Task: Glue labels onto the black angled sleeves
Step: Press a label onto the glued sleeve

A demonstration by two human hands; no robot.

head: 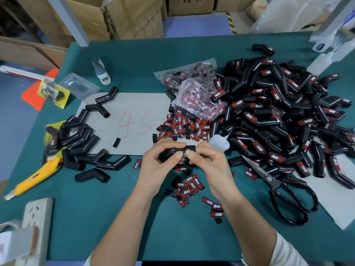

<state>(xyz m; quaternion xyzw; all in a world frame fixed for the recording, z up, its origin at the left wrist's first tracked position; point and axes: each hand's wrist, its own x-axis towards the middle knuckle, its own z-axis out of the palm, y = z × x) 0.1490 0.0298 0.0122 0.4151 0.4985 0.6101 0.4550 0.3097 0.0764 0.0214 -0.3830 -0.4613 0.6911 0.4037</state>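
Pressing a red-and-black label [184,154] onto one black angled sleeve [173,151], both hands work just in front of the glue bottle [219,143]. The left hand [163,160] is wrapped round the sleeve's bend; the right hand [207,160] pinches its far end, both thumbs bearing on the label. Letting go early could let the label slide or lift on wet glue, and squeezed-out glue might stick to fingertips [179,155].

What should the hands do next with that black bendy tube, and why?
Probably keep pressing the label flat with both thumbs. The left hand and right hand both grip the black sleeve, and the label sits between the thumbs, so the glue likely needs a firm squeeze.
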